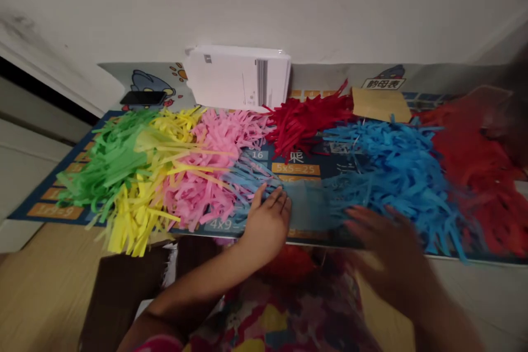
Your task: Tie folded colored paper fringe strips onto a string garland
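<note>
A blue tissue-paper piece (pixel 306 198) lies across the board in front of me, with a plain middle band and fringed ends. My left hand (pixel 270 220) rests on its left end, palm down, fingers slightly apart and lightly bent. Motion blurs my right hand (pixel 388 253), which is over the right part of the blue piece near the board's front edge. Its fingers look stretched out and nothing shows in them. Just beyond it spreads a pile of blue fringed tissue paper (pixel 406 159). Left of my left hand lies pink fringed tissue paper (pixel 202 187).
Yellow fringe (pixel 140 212) and green fringe (pixel 115 157) lie farther left. Red fringe (pixel 303 121) is at the back, more red paper (pixel 482 165) at right. A white box (pixel 235 80), yellowish paper (pixel 379 103) and dark phone (pixel 143 98) stand or lie along the wall.
</note>
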`<state>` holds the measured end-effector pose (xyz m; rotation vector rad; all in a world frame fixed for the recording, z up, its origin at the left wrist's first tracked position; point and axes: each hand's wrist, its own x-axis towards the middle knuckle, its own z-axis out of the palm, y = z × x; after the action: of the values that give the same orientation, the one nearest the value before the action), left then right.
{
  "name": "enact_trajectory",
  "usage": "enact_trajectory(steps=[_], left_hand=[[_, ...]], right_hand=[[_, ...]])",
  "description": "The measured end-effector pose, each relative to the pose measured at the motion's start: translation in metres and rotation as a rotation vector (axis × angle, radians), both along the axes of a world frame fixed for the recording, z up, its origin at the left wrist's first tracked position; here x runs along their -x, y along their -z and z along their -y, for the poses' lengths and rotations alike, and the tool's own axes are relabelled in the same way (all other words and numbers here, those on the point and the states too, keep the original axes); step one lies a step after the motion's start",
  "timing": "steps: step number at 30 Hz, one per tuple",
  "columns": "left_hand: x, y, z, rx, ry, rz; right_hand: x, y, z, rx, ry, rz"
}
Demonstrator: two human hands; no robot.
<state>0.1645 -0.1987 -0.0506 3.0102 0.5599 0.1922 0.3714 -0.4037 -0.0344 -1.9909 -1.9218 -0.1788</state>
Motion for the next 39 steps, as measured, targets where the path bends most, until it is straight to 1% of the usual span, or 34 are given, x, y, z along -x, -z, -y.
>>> enact_trajectory(steps=[1,2,4,6,8,10,12,13,15,17,19,22,25,29,34,39], left_hand=[[0.000,-0.002,0.000,-0.011,-0.002,0.003],[0.000,-0.003,-0.001,-0.027,-0.003,0.011],[0.000,-0.004,-0.003,-0.056,0.033,0.042],[0.001,-0.001,-0.006,-0.052,0.148,0.076],[0.002,0.002,-0.011,-0.007,0.266,0.078],[0.005,0.005,-0.016,0.065,0.298,0.065],[0.007,0.005,-0.022,0.158,0.257,0.072],[0.007,0.004,-0.026,0.210,0.222,0.086],[0.004,0.001,-0.032,0.313,0.116,0.113],[-0.004,-0.002,-0.039,0.399,-0.019,0.117],[-0.014,-0.004,-0.045,0.441,-0.134,0.087],[-0.028,-0.006,-0.052,0.416,-0.230,-0.019],[-0.036,-0.008,-0.056,0.353,-0.268,-0.124],[-0.040,-0.007,-0.056,0.288,-0.281,-0.181],[-0.041,-0.006,-0.057,0.284,-0.262,-0.208],[-0.041,-0.006,-0.058,0.284,-0.275,-0.215]], right_hand=[[0.016,0.011,-0.019,0.032,-0.058,0.033],[0.028,0.021,-0.037,0.021,-0.110,0.050],[0.038,0.038,-0.062,-0.037,-0.150,0.055],[0.032,0.048,-0.071,-0.064,-0.170,0.039],[0.019,0.051,-0.068,-0.036,-0.195,0.008],[0.007,0.050,-0.063,0.022,-0.215,-0.053],[-0.001,0.046,-0.064,0.088,-0.203,-0.149],[-0.004,0.043,-0.067,0.118,-0.173,-0.199],[-0.008,0.038,-0.078,0.153,-0.086,-0.265],[-0.010,0.032,-0.093,0.190,0.006,-0.277],[-0.012,0.028,-0.108,0.228,0.076,-0.261],[-0.014,0.026,-0.125,0.284,0.159,-0.227],[-0.017,0.030,-0.131,0.323,0.207,-0.211],[-0.017,0.038,-0.129,0.276,0.221,-0.213],[-0.016,0.041,-0.131,0.199,0.220,-0.151],[-0.016,0.042,-0.133,0.191,0.230,-0.172]])
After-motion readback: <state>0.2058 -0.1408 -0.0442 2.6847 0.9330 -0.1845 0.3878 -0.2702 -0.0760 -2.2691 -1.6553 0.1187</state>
